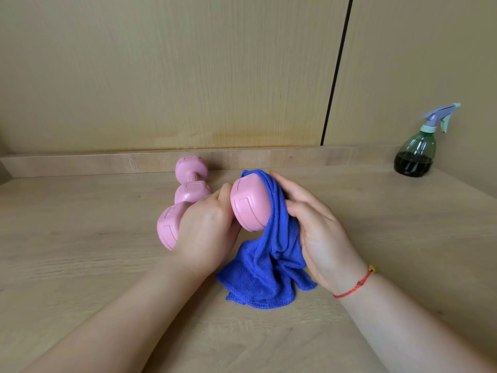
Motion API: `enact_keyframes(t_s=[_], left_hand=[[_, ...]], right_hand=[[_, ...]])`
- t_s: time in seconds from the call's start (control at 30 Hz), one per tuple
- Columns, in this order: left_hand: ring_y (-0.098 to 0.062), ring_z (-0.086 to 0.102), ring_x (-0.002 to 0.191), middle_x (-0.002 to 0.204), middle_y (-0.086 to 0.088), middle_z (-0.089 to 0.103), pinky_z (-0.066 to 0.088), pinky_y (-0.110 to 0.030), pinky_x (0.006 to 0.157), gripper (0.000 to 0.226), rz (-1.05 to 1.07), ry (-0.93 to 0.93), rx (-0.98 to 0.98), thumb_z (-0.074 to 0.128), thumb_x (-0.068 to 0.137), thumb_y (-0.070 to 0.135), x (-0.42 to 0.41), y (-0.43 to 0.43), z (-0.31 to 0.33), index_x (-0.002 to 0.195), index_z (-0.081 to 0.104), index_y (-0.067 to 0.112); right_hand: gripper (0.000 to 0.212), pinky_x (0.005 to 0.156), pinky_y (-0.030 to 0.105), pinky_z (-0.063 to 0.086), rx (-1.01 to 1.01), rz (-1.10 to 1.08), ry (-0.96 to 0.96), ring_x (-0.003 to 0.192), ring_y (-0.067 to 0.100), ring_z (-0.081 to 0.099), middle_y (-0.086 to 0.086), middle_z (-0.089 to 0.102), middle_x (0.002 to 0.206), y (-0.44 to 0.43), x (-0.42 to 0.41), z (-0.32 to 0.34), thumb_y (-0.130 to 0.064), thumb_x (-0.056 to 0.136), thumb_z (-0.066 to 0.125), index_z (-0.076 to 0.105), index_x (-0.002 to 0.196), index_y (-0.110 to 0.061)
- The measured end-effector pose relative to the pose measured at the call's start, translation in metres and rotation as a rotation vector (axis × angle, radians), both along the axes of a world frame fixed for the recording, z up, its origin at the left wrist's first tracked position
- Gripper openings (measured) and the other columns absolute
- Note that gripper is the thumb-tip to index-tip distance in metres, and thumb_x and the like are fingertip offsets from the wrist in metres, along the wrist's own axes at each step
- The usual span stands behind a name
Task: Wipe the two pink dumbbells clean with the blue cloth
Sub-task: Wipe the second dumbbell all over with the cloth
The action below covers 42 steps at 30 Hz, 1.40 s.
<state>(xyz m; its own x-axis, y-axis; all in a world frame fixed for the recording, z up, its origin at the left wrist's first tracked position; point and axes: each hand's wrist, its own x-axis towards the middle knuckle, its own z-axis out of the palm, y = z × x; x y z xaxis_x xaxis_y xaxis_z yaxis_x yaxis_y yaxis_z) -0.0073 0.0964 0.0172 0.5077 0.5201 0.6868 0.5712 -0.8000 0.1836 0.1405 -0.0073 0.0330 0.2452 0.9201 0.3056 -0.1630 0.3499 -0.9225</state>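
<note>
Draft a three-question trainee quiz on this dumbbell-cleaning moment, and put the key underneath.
1. True or false: the left hand grips one pink dumbbell by its handle.
2. Where is the blue cloth? A: spread flat, untouched. B: held by the right hand against that dumbbell's end. C: draped over the left forearm.
3. Fill in: the second pink dumbbell lies untouched on the table, ____ the held one as the camera sees it.
Key: 1 true; 2 B; 3 behind.
</note>
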Motion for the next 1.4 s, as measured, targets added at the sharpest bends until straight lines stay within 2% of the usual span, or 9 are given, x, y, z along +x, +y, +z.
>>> enact_keyframes(t_s=[0.17, 0.27, 0.33, 0.5, 0.77, 0.93, 1.1, 1.3, 1.4], left_hand=[[-0.023, 0.039, 0.046, 0.062, -0.001, 0.05, 0.01, -0.025, 0.043, 0.027, -0.009, 0.044, 0.026, 0.034, 0.077, 0.022, 0.0, -0.003, 0.002, 0.08, 0.055, 0.005], [-0.016, 0.026, 0.048, 0.059, 0.002, 0.041, 0.0, -0.019, 0.047, 0.016, -0.014, 0.062, 0.084, 0.037, 0.075, 0.015, 0.001, -0.006, 0.004, 0.074, 0.051, 0.008], [-0.018, 0.025, 0.047, 0.06, 0.006, 0.033, 0.0, -0.023, 0.047, 0.008, -0.011, 0.072, 0.108, 0.04, 0.073, 0.007, 0.003, -0.007, 0.003, 0.071, 0.047, 0.01], [-0.024, 0.038, 0.047, 0.06, 0.0, 0.043, 0.021, -0.029, 0.044, 0.012, -0.007, 0.15, 0.071, 0.035, 0.074, 0.014, 0.009, -0.005, -0.006, 0.074, 0.047, 0.011], [-0.029, 0.045, 0.046, 0.058, -0.003, 0.048, 0.023, -0.029, 0.044, 0.014, 0.006, 0.179, 0.114, 0.036, 0.076, 0.019, 0.015, -0.006, -0.01, 0.074, 0.047, 0.01], [-0.029, 0.045, 0.047, 0.059, -0.005, 0.049, 0.024, -0.03, 0.043, 0.008, 0.025, 0.237, 0.126, 0.041, 0.075, 0.018, 0.018, -0.005, -0.014, 0.074, 0.045, 0.011], [-0.029, 0.047, 0.046, 0.058, -0.005, 0.051, 0.033, -0.031, 0.039, 0.031, 0.075, 0.386, 0.102, 0.07, 0.057, 0.001, 0.024, -0.003, -0.019, 0.074, 0.047, 0.011], [-0.03, 0.052, 0.046, 0.059, -0.006, 0.055, 0.037, -0.031, 0.036, 0.033, 0.084, 0.483, 0.082, 0.073, 0.056, 0.001, 0.027, -0.001, -0.018, 0.077, 0.049, 0.01], [-0.03, 0.057, 0.062, 0.076, -0.003, 0.058, 0.04, -0.034, 0.046, 0.027, 0.125, 0.528, 0.02, 0.065, 0.072, 0.009, 0.033, -0.007, -0.009, 0.088, 0.043, 0.013]], right_hand=[[0.04, 0.105, 0.02, 0.042, -0.049, -0.184, -0.545, 0.12, -0.007, 0.054, -0.023, 0.062, 0.127, -0.019, 0.007, 0.004, -0.009, 0.101, 0.046, 0.058, 0.135, -0.027], [0.026, 0.085, 0.03, 0.051, -0.038, -0.459, -0.918, 0.09, 0.011, 0.07, -0.01, 0.076, 0.096, -0.027, 0.024, 0.011, -0.013, 0.092, 0.059, 0.073, 0.109, -0.026], [0.014, 0.076, 0.031, 0.048, -0.079, -0.615, -1.012, 0.077, 0.021, 0.069, 0.001, 0.075, 0.081, -0.029, 0.044, 0.024, -0.016, 0.088, 0.065, 0.075, 0.095, -0.023], [0.007, 0.067, 0.028, 0.051, -0.174, -0.752, -0.956, 0.074, 0.013, 0.064, -0.007, 0.07, 0.074, -0.027, 0.074, 0.052, -0.025, 0.087, 0.067, 0.071, 0.083, -0.021], [0.009, 0.082, 0.022, 0.052, -0.265, -0.407, -0.669, 0.085, 0.004, 0.067, -0.013, 0.075, 0.083, 0.003, 0.053, 0.006, -0.019, 0.087, 0.07, 0.078, 0.084, -0.023], [0.036, 0.083, 0.013, 0.05, -0.311, -0.205, -0.361, 0.096, 0.001, 0.066, -0.017, 0.074, 0.096, 0.002, 0.055, -0.006, -0.002, 0.087, 0.062, 0.075, 0.084, -0.036], [0.034, 0.093, 0.022, 0.049, -0.311, -0.134, -0.344, 0.102, 0.0, 0.067, -0.014, 0.074, 0.105, -0.001, 0.059, -0.01, 0.001, 0.086, 0.065, 0.075, 0.106, -0.024], [0.025, 0.087, 0.031, 0.056, -0.29, -0.248, -0.328, 0.092, 0.011, 0.07, -0.009, 0.076, 0.092, -0.001, 0.057, -0.015, -0.004, 0.084, 0.068, 0.077, 0.093, -0.024], [0.023, 0.083, 0.03, 0.055, -0.239, -0.287, -0.344, 0.089, 0.013, 0.069, -0.006, 0.075, 0.091, -0.002, 0.056, -0.018, -0.003, 0.082, 0.068, 0.078, 0.09, -0.023]])
